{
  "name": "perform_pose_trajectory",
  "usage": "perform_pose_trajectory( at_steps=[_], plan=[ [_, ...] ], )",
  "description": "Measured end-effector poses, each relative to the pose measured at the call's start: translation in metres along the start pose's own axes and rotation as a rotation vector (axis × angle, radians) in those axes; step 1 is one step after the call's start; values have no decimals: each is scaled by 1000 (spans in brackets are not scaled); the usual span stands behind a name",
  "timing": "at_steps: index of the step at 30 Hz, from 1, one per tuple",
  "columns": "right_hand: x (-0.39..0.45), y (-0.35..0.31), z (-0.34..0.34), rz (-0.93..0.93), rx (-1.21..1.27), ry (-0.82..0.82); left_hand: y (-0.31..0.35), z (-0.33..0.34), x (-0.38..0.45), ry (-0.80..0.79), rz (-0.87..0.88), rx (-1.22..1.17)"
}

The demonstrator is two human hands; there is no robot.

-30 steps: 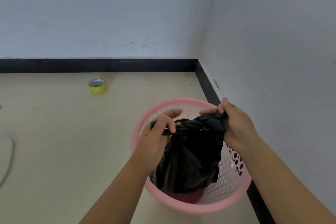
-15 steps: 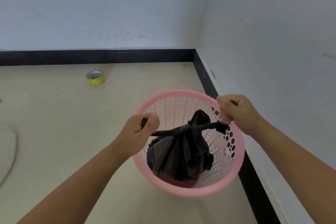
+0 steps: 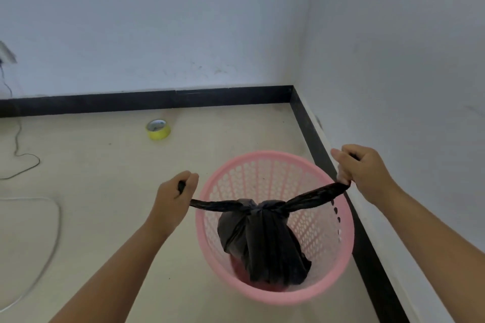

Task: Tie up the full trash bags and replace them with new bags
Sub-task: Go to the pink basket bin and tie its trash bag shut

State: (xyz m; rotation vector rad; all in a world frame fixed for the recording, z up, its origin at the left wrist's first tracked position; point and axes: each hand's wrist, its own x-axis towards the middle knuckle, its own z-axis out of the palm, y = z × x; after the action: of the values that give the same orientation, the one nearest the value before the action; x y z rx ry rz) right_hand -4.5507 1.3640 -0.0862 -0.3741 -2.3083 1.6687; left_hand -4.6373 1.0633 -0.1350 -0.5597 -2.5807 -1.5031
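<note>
A black trash bag sits inside a pink perforated plastic basket on the floor near the room's corner. The bag's top is drawn into a knot at its middle, and two twisted ends stretch out sideways over the basket's rim. My left hand is fisted around the left end, just outside the basket's left rim. My right hand grips the right end, above the rim on the wall side. Both ends are pulled taut.
A roll of yellow tape lies on the beige floor behind the basket. A thin black cord and a white cable run over the floor at the left. White walls with a black skirting board close the corner.
My hands have moved apart, left hand to the left and right hand to the right. The bag's ends have stretched out and the knot has drawn tight over the bag.
</note>
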Motion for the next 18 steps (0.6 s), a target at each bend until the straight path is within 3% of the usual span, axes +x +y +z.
perform_pose_trajectory(
  at_steps=[2, 4, 5, 7, 9, 11, 13, 14, 16, 17, 18],
  plan=[
    [7, -5, 10, -1, 101, 29, 17, 6, 8, 65, -162, -216],
    [8, -15, 24, -32, 52, -6, 34, 9, 16, 25, -247, -298],
    [7, -20, 31, -32, -18, -64, 39, 12, 17, -11, -264, -259],
    [6, -15, 41, -43, -331, -127, 40, 16, 15, 45, -185, 101],
    [-3, -7, 50, -348, -676, 60, 35, 21, 4, 198, 99, 505],
    [-13, 2, 55, -714, -816, 244, 32, 29, -11, 227, 347, 555],
    [-25, 5, 61, -816, -761, 189, 40, 35, -27, -20, 231, 471],
    [-32, 1, 66, -685, -710, 47, 46, 38, -33, -203, 48, 453],
    [-46, -9, 76, -53, -746, -322, 49, 46, -41, -482, -298, 366],
    [-48, -6, 80, 267, -755, -456, 47, 52, -42, -529, -378, 333],
    [-46, 1, 83, 456, -726, -508, 49, 56, -41, -533, -415, 320]
  ],
)
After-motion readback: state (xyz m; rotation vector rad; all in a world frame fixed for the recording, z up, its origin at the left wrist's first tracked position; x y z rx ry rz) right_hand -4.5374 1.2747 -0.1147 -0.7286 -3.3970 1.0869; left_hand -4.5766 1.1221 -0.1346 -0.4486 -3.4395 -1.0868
